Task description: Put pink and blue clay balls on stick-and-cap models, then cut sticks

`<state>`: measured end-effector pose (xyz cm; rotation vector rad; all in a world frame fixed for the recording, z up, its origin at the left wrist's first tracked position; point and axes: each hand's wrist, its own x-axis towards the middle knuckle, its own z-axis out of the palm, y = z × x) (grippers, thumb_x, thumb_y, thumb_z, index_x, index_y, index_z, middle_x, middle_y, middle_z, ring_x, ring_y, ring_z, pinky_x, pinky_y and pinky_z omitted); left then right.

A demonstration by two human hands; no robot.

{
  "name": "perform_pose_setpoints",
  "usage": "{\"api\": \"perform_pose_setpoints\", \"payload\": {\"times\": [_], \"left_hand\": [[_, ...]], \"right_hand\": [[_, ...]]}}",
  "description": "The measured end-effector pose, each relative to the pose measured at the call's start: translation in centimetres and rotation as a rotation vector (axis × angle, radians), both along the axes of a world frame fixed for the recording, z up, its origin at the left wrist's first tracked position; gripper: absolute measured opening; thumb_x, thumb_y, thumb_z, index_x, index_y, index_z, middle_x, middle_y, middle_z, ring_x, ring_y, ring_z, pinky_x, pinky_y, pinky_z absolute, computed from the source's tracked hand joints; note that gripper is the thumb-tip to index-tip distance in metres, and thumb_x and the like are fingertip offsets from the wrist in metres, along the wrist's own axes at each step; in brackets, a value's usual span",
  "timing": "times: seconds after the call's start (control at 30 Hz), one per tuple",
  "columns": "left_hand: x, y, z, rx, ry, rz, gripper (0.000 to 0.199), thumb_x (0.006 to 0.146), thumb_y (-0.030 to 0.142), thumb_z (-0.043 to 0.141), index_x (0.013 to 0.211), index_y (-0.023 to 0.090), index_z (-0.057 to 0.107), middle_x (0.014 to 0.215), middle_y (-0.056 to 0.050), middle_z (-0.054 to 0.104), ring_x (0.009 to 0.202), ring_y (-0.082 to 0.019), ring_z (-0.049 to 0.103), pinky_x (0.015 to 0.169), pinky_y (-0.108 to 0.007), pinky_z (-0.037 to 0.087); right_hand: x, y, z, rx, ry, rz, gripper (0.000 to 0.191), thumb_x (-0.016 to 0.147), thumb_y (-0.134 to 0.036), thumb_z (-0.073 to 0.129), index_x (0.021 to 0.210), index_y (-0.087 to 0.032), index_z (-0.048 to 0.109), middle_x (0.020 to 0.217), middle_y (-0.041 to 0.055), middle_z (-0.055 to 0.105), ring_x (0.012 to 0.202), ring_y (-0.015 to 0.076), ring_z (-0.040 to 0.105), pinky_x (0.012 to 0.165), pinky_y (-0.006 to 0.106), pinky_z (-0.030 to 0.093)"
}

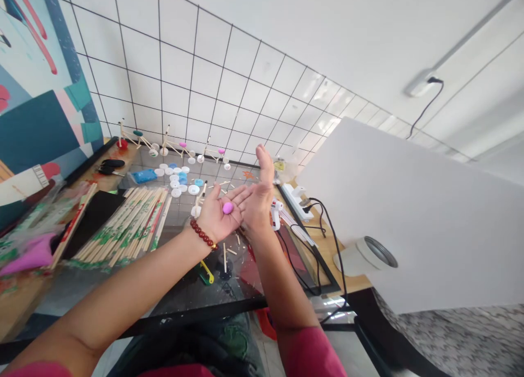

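Observation:
A small pink-purple ball [228,208] rests on the upturned palm of my left hand [219,213], whose fingers are stretched out to the right. Red-brown beads circle that wrist. Beside those fingertips, my right hand [260,199] stands on edge, its fingers raised and nothing visible in it. Just behind my left hand is a small stick model [197,209] with a white cap wheel, partly hidden. White and blue bottle caps [176,183] lie further back on the glass-topped table [164,279].
Packed chopsticks [126,224] lie at the left. Several stick models [166,148] line the back edge. A white glue gun [275,213], power strip [298,201] and cables are at the right. A yellow-green cutter [208,272] and stick pieces lie near the front.

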<state>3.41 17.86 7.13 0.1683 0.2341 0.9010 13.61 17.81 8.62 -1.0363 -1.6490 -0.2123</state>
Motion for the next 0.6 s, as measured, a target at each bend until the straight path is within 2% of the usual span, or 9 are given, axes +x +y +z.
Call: {"api": "perform_pose_setpoints", "payload": {"times": [0.07,0.13,0.2,0.3,0.37,0.43,0.53,0.6], "left_hand": [[-0.4,0.7,-0.2,-0.025,-0.029,0.021,0.078,0.102,0.059,0.024,0.151,0.0,0.038,0.111,-0.024,0.076,0.101,-0.03,0.075,0.086,-0.042,0.06],[-0.8,1.4,-0.2,0.013,-0.055,0.008,0.079,0.101,0.061,0.026,0.152,0.002,0.038,0.114,-0.024,0.075,0.099,-0.03,0.075,0.081,-0.041,0.06],[-1.2,1.9,0.0,0.05,-0.051,-0.037,0.076,0.101,0.061,0.026,0.149,0.004,0.045,0.107,-0.022,0.077,0.09,-0.028,0.076,0.067,-0.035,0.06],[-1.6,2.3,0.2,0.068,-0.009,-0.088,0.072,0.102,0.06,0.025,0.141,0.007,0.055,0.088,-0.016,0.078,0.073,-0.025,0.075,0.05,-0.029,0.054],[-1.8,2.6,0.2,0.09,0.035,-0.096,0.07,0.102,0.059,0.026,0.135,0.007,0.06,0.078,-0.012,0.076,0.063,-0.022,0.073,0.047,-0.028,0.052],[-2.0,2.9,0.1,0.122,0.117,-0.109,0.07,0.102,0.058,0.026,0.131,0.006,0.063,0.073,-0.012,0.076,0.058,-0.021,0.071,0.05,-0.029,0.054],[-2.1,3.3,-0.5,0.16,0.27,-0.149,0.069,0.103,0.057,0.025,0.128,0.006,0.065,0.082,-0.016,0.078,0.068,-0.024,0.075,0.063,-0.035,0.06],[-2.0,3.4,-0.9,0.164,0.267,-0.168,0.069,0.102,0.059,0.026,0.129,0.008,0.065,0.09,-0.017,0.079,0.079,-0.027,0.076,0.07,-0.037,0.061]], "right_hand": [[1.4,-0.4,0.3,-0.049,-0.044,0.095,0.066,0.104,-0.056,0.009,0.155,-0.024,0.037,0.157,0.0111,0.045,0.149,0.0271,0.039,0.12,0.055,0.033],[2.6,-0.8,0.3,-0.14,-0.215,0.179,0.054,0.104,-0.054,0.03,0.145,-0.026,0.051,0.152,0.0084,0.054,0.147,0.0265,0.042,0.121,0.054,0.033],[3.2,-1.1,-0.2,-0.248,-0.385,0.201,0.043,0.1,-0.047,0.048,0.136,-0.028,0.06,0.147,0.0056,0.059,0.149,0.0281,0.039,0.122,0.058,0.027],[2.9,-1.1,-1.4,-0.36,-0.466,0.174,0.035,0.097,-0.036,0.056,0.131,-0.031,0.065,0.145,0.0039,0.062,0.15,0.0297,0.036,0.121,0.063,0.019],[2.6,-0.9,-2.4,-0.341,-0.419,0.151,0.03,0.097,-0.034,0.057,0.125,-0.032,0.068,0.142,0.0028,0.065,0.148,0.0283,0.039,0.122,0.062,0.016],[2.5,-0.6,-3.2,-0.256,-0.304,0.096,0.024,0.096,-0.034,0.059,0.117,-0.03,0.071,0.138,0.0034,0.068,0.144,0.0262,0.046,0.123,0.06,0.015],[3.1,-0.3,-4.1,-0.15,-0.107,0.029,0.021,0.095,-0.033,0.06,0.111,-0.026,0.071,0.135,0.0085,0.068,0.135,0.0248,0.056,0.12,0.055,0.026],[3.3,-0.3,-4.5,-0.142,-0.032,0.044,0.021,0.094,-0.034,0.061,0.109,-0.025,0.072,0.136,0.0105,0.067,0.131,0.0243,0.058,0.116,0.051,0.035]]}}
